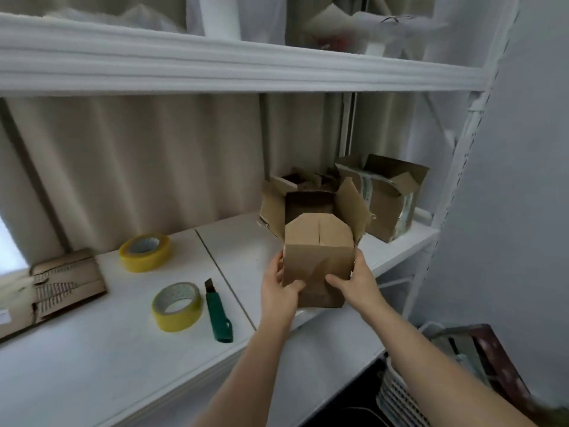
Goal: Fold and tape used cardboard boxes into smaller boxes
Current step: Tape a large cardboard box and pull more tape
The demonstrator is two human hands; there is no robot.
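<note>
Both hands, left hand (281, 289) and right hand (354, 282), clamp the small cardboard box (318, 257) by its sides; it looks light, stiff but crushable, so the edges seem the best hold

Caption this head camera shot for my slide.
Both hands hold a small folded cardboard box over the white shelf.

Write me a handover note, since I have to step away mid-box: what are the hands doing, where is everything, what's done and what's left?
Left hand and right hand both grip the small cardboard box over the white shelf.
Its flaps are folded shut; no tape shows on the seam.
Two yellow tape rolls and a green utility knife lie to the left.
Open boxes wait behind.
Left: tape this seam, then the rest.
</note>
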